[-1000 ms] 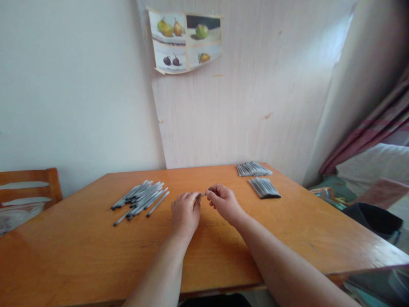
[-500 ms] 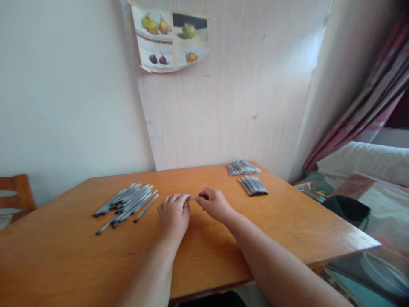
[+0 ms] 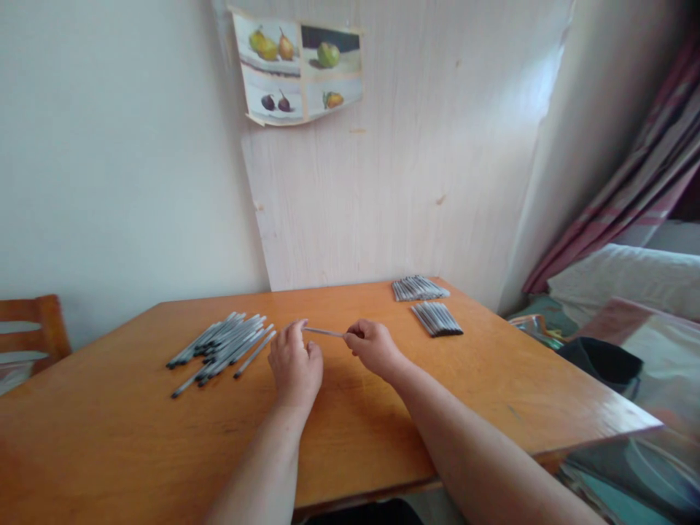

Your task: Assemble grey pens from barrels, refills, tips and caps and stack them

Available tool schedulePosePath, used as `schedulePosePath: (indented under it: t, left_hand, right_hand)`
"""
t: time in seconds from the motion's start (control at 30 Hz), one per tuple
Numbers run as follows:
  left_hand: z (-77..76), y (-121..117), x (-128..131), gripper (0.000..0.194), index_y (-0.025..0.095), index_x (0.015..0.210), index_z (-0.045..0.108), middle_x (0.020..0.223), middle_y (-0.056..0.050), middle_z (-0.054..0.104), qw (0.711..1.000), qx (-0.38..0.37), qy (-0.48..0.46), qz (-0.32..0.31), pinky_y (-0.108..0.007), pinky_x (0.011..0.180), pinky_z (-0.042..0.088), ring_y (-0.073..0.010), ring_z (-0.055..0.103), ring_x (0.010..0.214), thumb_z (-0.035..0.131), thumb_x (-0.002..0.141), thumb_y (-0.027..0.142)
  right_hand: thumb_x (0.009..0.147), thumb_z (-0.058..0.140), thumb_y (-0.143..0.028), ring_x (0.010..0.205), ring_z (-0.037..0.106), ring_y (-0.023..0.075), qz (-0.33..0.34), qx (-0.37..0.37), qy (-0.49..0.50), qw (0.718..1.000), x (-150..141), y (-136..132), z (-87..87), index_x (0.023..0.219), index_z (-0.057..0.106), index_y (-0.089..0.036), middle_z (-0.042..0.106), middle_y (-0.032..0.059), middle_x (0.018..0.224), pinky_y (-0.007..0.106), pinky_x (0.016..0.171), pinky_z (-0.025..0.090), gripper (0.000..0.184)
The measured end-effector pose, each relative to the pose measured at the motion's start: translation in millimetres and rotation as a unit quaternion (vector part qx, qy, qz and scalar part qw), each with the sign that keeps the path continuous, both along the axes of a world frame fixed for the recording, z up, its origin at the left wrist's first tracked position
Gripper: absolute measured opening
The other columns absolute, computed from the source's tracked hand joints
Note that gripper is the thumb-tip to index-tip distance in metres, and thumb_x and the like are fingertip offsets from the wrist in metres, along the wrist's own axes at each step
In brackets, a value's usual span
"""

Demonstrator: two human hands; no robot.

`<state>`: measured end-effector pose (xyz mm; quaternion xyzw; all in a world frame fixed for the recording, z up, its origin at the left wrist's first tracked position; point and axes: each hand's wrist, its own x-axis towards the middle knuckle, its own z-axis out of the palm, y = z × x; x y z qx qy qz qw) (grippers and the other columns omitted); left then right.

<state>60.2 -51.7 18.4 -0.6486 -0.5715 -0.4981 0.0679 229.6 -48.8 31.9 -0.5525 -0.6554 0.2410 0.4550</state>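
Observation:
A thin pale stick, apparently a pen (image 3: 324,332), spans the space between my two hands above the table. My right hand (image 3: 372,344) pinches its right end between thumb and fingers. My left hand (image 3: 295,364) has its thumb apart from its raised fingers; the pen's left end meets or passes just behind the fingertips, I cannot tell which. Left of my left hand lies a loose pile of grey pens (image 3: 227,346) with black ends, pointing roughly the same way.
On the right of the wooden table (image 3: 136,452) lies a neat row of pens (image 3: 437,319), with another pen bundle (image 3: 420,288) behind it. A wall stands at the table's far edge. A chair (image 3: 52,328) is at left, a black bin (image 3: 601,361) at right.
My left hand has loosened from its closed hold, fingers lifting and thumb parting. More of the pen now shows between the hands. The view has shifted slightly left.

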Motion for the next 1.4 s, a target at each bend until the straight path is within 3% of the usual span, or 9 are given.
schedulePosePath:
  t: [0.17, 0.4, 0.77, 0.9, 1.1, 1.27, 1.4]
  left_hand:
    - [-11.0, 15, -12, 0.045, 0.017, 0.118, 0.054, 0.118, -0.014, 0.059, 0.994, -0.002, -0.105, 0.029, -0.047, 0.104, 0.039, -0.0301, 0.052, 0.119, 0.052, 0.073, 0.011]
    - [-24.3, 28, -15, 0.05, 0.018, 0.125, 0.051, 0.125, -0.014, 0.056, 0.973, -0.042, -0.229, 0.005, -0.044, 0.1, 0.044, -0.0252, 0.057, 0.112, 0.056, 0.075, 0.017]
    - [-24.3, 32, -19, 0.05, 0.014, 0.125, 0.051, 0.124, -0.015, 0.058, 0.99, -0.065, -0.126, 0.014, -0.043, 0.099, 0.044, -0.0272, 0.058, 0.112, 0.058, 0.077, 0.026]
    - [-25.4, 34, -21, 0.048, 0.013, 0.124, 0.053, 0.121, -0.015, 0.059, 0.992, -0.071, -0.106, 0.021, -0.043, 0.098, 0.045, -0.0275, 0.058, 0.111, 0.057, 0.078, 0.028]
    - [-27.8, 37, -21, 0.043, 0.015, 0.118, 0.058, 0.114, -0.014, 0.061, 0.994, -0.071, -0.08, 0.02, -0.045, 0.096, 0.047, -0.0281, 0.06, 0.106, 0.057, 0.078, 0.031]
    - [-28.6, 39, -20, 0.044, 0.013, 0.116, 0.059, 0.112, -0.015, 0.062, 0.995, -0.075, -0.058, 0.025, -0.044, 0.095, 0.047, -0.0286, 0.06, 0.105, 0.055, 0.079, 0.034]
    - [-26.9, 39, -20, 0.043, 0.011, 0.114, 0.06, 0.112, -0.016, 0.063, 0.996, -0.086, -0.033, 0.02, -0.044, 0.097, 0.046, -0.0295, 0.059, 0.108, 0.053, 0.079, 0.035]
  right_hand:
    - [0.079, 0.059, -0.026, 0.054, 0.052, 0.011, 0.002, -0.014, 0.032, 0.999, 1, 0, -0.3, 0.072, 0.064, -0.016, 0.06, 0.0007, 0.059, 0.023, 0.051, 0.034, 0.013]
    - [0.079, 0.058, -0.027, 0.052, 0.051, 0.0109, 0.009, -0.02, 0.053, 0.998, 1, 0, -1.3, 0.073, 0.064, -0.016, 0.059, 0.0005, 0.058, 0.022, 0.049, 0.034, 0.013]
    - [0.078, 0.058, -0.029, 0.062, 0.055, 0.013, -0.094, 0.041, 0.061, 0.993, 22, 3, 12.9, 0.08, 0.067, -0.017, 0.064, 0.0025, 0.068, 0.022, 0.055, 0.037, 0.014]
    - [0.077, 0.058, -0.035, 0.062, 0.056, 0.0143, -0.153, 0.054, 0.087, 0.983, 50, 3, 26.3, 0.079, 0.066, -0.016, 0.064, 0.0032, 0.067, 0.024, 0.054, 0.038, 0.02]
    - [0.073, 0.058, -0.039, 0.057, 0.053, 0.0158, -0.277, 0.067, 0.101, 0.953, 128, 9, 32.2, 0.079, 0.068, -0.013, 0.062, 0.0038, 0.062, 0.026, 0.053, 0.038, 0.028]
    - [0.072, 0.057, -0.039, 0.062, 0.056, 0.0189, -0.369, 0.057, 0.065, 0.925, 182, 9, 16.2, 0.078, 0.07, -0.011, 0.065, 0.007, 0.066, 0.027, 0.053, 0.038, 0.031]
    - [0.075, 0.054, -0.04, 0.07, 0.06, 0.0214, -0.42, 0.005, -0.01, 0.907, 203, 6, -5.3, 0.08, 0.071, -0.013, 0.068, 0.0086, 0.074, 0.027, 0.057, 0.039, 0.032]
